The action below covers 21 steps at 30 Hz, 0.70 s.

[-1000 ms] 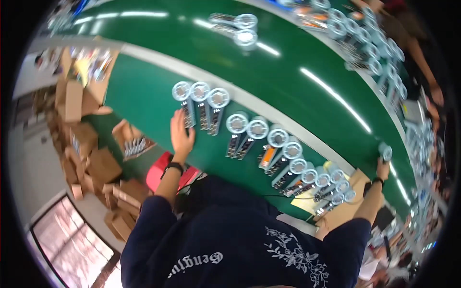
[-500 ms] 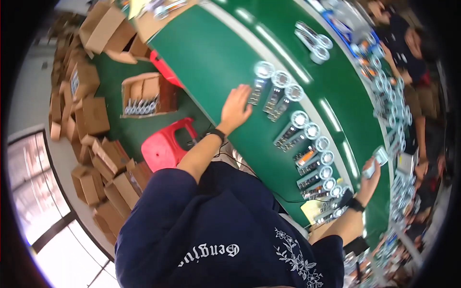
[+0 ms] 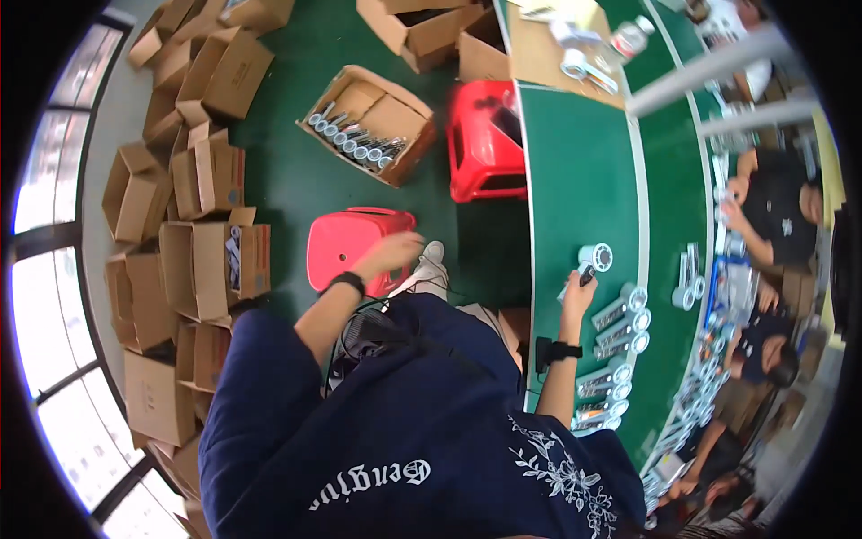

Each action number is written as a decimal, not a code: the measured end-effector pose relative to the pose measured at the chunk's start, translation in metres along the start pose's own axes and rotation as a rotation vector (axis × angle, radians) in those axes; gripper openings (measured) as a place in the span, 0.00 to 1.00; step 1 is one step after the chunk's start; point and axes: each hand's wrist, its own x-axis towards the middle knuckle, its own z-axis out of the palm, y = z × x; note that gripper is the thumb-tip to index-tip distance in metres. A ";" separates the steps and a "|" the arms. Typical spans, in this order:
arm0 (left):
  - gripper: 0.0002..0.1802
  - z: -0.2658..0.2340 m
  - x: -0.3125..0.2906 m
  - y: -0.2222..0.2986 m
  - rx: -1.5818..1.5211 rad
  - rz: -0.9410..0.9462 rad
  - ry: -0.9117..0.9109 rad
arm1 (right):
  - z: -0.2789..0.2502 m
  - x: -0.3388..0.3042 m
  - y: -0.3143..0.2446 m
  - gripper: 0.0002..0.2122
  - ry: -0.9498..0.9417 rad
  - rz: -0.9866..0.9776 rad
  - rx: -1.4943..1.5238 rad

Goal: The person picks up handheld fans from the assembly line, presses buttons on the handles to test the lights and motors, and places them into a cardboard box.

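My right hand (image 3: 576, 292) is closed round the handle of a pale handheld fan (image 3: 594, 257), its round head pointing up and away over the green table (image 3: 575, 171). Beside it, a row of similar fans (image 3: 633, 321) lies along the table, round heads to the right and open handles showing dark parts inside. My left hand (image 3: 395, 251) is off the table, over the edge of a pink-red stool (image 3: 339, 253); its fingers look loosely stretched and hold nothing visible, though they are a little blurred.
On the floor ahead, a cardboard box (image 3: 415, 148) holds a row of fans. A second red stool (image 3: 480, 148) stands against the table. Many cartons (image 3: 202, 175) line the left. Across the tables, co-workers (image 3: 777, 220) sit among more fans. A bottle (image 3: 631, 38) stands at the far end.
My view and body have turned left. My left hand has left the table and is over the stool. My right hand has come nearer with a fan, from the table's far side.
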 end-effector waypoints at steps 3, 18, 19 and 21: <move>0.17 -0.062 -0.107 -0.088 0.086 -1.046 0.362 | 0.010 0.058 0.021 0.16 0.222 -0.314 -0.361; 0.13 -0.037 -0.167 0.092 -0.796 -0.806 0.171 | 0.199 0.094 -0.216 0.15 -0.407 -0.645 -0.141; 0.14 -0.041 -0.149 0.094 -0.970 -0.990 0.249 | 0.218 0.097 -0.218 0.14 -0.588 -0.603 -0.114; 0.16 -0.044 -0.119 0.079 -1.074 -1.121 0.329 | 0.237 0.109 -0.217 0.13 -0.792 -0.564 -0.092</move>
